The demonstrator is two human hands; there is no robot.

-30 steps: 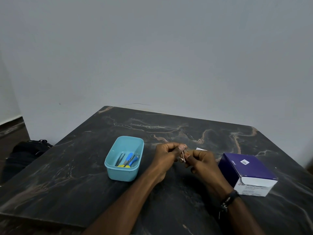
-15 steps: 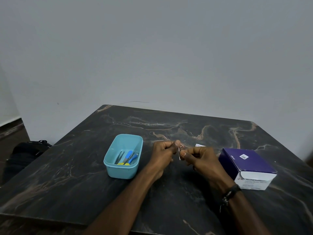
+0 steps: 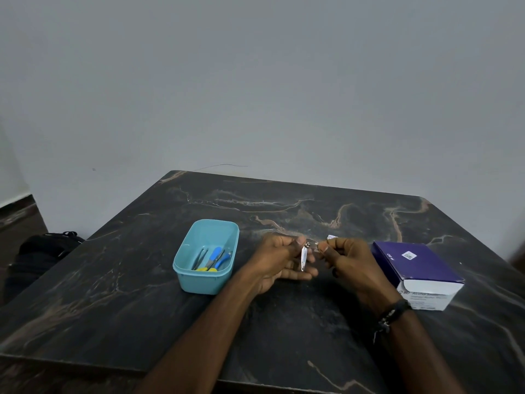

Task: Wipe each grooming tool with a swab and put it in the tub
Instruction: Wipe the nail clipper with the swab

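Head view only. Dark marbled table [image 3: 284,322] against pale wall [image 3: 255,81]. Teal tub [image 3: 206,255] left of centre on table, open-topped, holding several grooming tools [image 3: 213,258] with blue and yellow handles, plus thin metal ones leaning against its left inner side. Left hand [image 3: 279,263] just right of tub, raised a little above table, thumb and forefinger pinching top end of small silvery nail clipper [image 3: 303,258]; remaining fingers loosely curled underneath. Clipper hanging nearly upright, pivot end up, free end pointing down over left palm. Right hand [image 3: 350,264] close beside left, thumb and forefinger pinched together at clipper's top end, fingertips almost meeting left thumb. Cannot tell whether a swab lies between those fingertips: too small and hidden. Small white scrap [image 3: 331,237] showing just above right knuckles; resting on table or held, cannot tell. Dark band [image 3: 393,312] round right wrist. Purple and white box [image 3: 417,273] right of hands, lying flat on table, closed, white end facing near side with printed lettering too blurred to read. Both forearms reaching in from bottom edge, crossing near edge of table. Black bag [image 3: 42,251] on floor, left of table, partly hidden by table's corner. Thin hairline mark [image 3: 221,166] on wall above table's far edge.
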